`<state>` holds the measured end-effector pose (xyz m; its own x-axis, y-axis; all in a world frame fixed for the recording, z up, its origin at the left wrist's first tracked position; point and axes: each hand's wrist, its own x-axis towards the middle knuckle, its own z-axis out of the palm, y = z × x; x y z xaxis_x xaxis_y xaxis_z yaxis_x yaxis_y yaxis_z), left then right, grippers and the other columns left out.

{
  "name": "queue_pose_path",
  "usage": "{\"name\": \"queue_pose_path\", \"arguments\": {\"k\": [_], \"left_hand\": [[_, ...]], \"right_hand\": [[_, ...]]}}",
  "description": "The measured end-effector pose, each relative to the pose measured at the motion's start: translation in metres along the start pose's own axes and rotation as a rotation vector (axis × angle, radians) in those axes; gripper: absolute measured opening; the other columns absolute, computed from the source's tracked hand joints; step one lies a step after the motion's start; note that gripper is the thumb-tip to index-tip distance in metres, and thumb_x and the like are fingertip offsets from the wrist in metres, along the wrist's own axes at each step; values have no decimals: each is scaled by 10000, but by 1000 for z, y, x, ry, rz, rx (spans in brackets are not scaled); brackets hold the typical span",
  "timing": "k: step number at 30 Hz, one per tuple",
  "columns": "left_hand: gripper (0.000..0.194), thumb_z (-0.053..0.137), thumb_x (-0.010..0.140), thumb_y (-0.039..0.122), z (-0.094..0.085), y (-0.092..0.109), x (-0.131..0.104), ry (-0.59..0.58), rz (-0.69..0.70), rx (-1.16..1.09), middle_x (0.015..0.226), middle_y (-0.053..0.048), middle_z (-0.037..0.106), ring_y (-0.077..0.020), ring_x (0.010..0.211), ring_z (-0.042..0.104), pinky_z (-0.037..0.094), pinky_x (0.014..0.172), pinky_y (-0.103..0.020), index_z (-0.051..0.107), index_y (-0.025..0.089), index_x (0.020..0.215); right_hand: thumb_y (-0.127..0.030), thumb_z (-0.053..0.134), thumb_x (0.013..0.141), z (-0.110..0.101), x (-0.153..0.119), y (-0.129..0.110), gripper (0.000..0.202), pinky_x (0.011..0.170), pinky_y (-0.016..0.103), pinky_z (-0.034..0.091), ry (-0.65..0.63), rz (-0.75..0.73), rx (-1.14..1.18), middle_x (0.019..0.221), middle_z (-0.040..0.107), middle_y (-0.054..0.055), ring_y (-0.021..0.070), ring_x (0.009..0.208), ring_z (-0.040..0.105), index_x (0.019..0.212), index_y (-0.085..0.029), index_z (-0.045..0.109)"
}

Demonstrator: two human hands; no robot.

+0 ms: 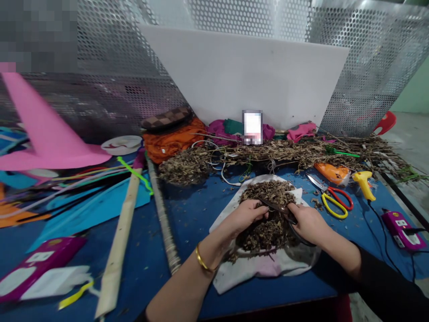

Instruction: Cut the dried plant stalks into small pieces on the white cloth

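My right hand [310,223] grips dark-handled scissors [276,205], their blades pointing left over a heap of dried, crumbled leaves [261,235]. Just left of the blades, my left hand [251,214] has its fingers pinched together above the same heap; whatever lies between them is too small to make out. Under the leaves is a pale cloth [234,279], spread on the blue table, and a clear rim shows at the right of the pile. A second pair of scissors [330,197], with red and yellow handles, lies open to the right of my right hand.
Dried stems [284,152] line the back, before a white board [261,76]. At right are a yellow glue gun [364,185] and a purple power strip [404,230]. A wooden slat [119,241], a long stick [162,214] and a pink cone hat [40,129] are at left.
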<state>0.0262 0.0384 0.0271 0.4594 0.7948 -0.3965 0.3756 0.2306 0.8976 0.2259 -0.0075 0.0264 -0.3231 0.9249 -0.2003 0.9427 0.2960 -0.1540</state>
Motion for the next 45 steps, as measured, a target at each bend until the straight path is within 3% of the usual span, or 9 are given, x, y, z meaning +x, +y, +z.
{"name": "queue_pose_path", "arguments": {"k": [10,13,16,25,36,45], "left_hand": [[273,534,721,423,-3,-5,5,41,118,-165,561,62,377,-64,484,262,170,464,-220,500,152,729],[256,521,737,411,-3,-7,6,39,170,-156,533,73,324,-67,479,252,173,464,-218,492,158,720],[221,514,736,371,-2,-7,5,34,201,-108,537,56,372,-76,499,297,215,483,-221,494,157,684],[224,535,696,342,2,-3,3,-34,168,-67,537,23,488,-92,519,392,282,525,-219,580,123,713],[257,534,689,385,-3,-5,4,6,92,-47,491,41,440,-79,471,321,219,474,-225,575,132,662],[283,522,708,395,1,-8,5,-66,109,-24,492,43,427,-72,474,296,196,471,-218,579,121,666]], "right_hand": [[-334,459,813,-4,-1,2,322,608,246,286,96,35,95,975,566,55,174,788,551,1109,-208,448],[-355,451,826,-5,-2,2,336,616,246,286,100,18,112,971,558,53,171,791,544,1129,-211,442],[-356,458,822,-5,-3,2,324,615,242,287,90,25,107,954,554,47,167,786,542,1112,-213,451],[-336,430,826,-6,-4,-3,274,597,252,291,74,22,25,955,556,53,169,749,550,1069,-215,462],[-269,436,825,-6,-2,-3,173,604,232,277,14,22,97,898,610,53,157,779,555,978,-202,480],[-301,450,803,-3,-2,-5,316,645,248,331,41,24,38,1032,565,78,179,824,562,1100,-193,445]]}}
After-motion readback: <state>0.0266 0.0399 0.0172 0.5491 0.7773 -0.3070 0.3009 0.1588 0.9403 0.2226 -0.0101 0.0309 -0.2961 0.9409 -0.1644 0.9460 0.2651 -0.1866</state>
